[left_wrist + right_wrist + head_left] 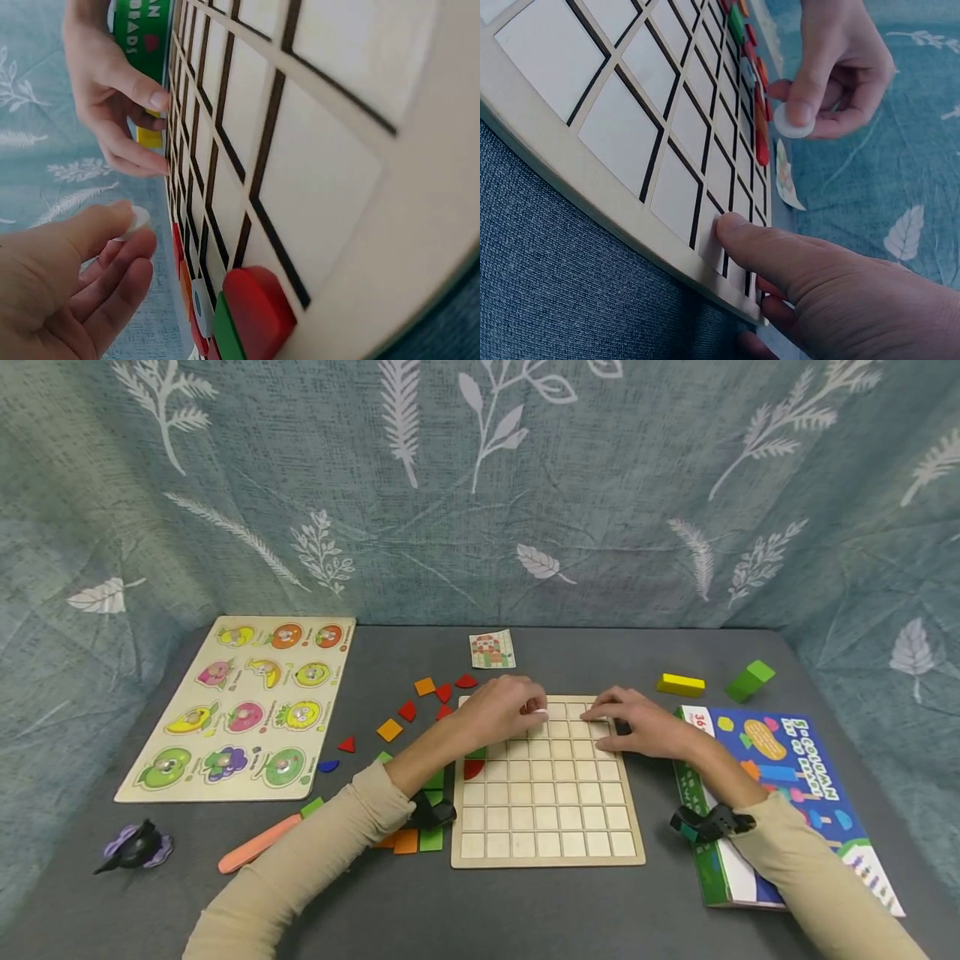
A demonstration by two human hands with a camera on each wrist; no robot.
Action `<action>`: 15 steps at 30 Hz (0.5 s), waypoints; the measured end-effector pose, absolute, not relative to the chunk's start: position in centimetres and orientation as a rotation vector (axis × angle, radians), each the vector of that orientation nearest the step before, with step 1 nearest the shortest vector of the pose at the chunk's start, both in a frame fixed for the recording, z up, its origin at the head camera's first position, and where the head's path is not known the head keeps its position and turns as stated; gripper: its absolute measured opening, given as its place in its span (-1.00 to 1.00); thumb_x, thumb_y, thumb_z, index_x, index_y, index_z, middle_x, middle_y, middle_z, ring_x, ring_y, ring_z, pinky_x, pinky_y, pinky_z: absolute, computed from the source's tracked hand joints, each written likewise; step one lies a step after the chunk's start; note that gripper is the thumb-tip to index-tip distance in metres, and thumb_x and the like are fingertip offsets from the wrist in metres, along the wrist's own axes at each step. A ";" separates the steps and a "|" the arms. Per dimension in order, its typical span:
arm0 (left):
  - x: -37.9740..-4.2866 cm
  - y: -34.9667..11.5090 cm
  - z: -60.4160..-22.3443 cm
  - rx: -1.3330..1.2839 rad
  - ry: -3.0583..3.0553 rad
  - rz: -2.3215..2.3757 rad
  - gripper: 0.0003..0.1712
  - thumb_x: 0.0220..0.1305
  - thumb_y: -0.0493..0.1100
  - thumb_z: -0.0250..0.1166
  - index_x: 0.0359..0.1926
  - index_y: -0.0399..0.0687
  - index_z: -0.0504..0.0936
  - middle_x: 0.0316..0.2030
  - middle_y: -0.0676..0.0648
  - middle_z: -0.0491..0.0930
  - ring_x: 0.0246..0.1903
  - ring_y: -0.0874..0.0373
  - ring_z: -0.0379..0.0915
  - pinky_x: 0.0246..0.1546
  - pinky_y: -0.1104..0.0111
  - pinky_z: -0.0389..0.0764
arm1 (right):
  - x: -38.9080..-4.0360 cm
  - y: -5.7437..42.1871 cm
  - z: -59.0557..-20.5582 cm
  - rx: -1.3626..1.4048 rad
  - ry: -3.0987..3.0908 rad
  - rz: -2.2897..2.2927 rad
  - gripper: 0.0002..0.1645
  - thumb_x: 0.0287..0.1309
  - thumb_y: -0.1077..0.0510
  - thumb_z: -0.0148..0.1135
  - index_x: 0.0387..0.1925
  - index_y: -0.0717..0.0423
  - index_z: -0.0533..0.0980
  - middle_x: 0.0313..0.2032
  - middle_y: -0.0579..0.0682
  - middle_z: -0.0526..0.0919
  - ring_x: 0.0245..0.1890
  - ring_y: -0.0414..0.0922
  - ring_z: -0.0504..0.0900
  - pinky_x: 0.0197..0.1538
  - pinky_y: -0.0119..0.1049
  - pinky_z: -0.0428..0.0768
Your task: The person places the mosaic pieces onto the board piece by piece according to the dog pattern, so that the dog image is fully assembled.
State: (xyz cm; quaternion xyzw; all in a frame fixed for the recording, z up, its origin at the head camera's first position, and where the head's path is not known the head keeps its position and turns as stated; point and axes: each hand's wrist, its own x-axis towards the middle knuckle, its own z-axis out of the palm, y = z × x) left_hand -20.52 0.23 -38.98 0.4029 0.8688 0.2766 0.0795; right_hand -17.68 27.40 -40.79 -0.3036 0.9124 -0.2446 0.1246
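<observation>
My left hand (498,706) pinches a small white disc (790,124) between thumb and fingers, above the far part of a wooden grid board (547,862). My right hand (643,724) rests at the board's far right corner, its thumb on the squares and its fingers spread near the edge. Along the board's left side, partly hidden by my left arm in the head view, lie a red rounded piece (259,311), a green piece (226,326) and a pale piece with a blue mark (201,304). Most visible squares hold no pieces.
Loose red, orange, green and blue pieces, such as an orange square (389,730), lie left of the board. A picture card (492,649) sits behind it. Also around: a fruit puzzle board (225,752), boxed game (780,760), yellow block (680,685), green block (750,681), black-and-purple object (137,846).
</observation>
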 end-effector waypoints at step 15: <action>-20.4 0.2 -38.9 1.075 2.445 1.102 -0.73 0.36 -0.21 0.19 0.03 -0.16 0.63 -0.17 -0.13 0.69 -0.28 0.08 0.63 -0.28 0.46 0.55 | -17.7 27.3 -40.7 -0.896 2.668 -0.717 -0.54 0.22 0.07 0.29 0.14 0.10 0.55 0.09 0.15 0.48 -0.01 0.03 0.41 -0.03 -0.05 0.44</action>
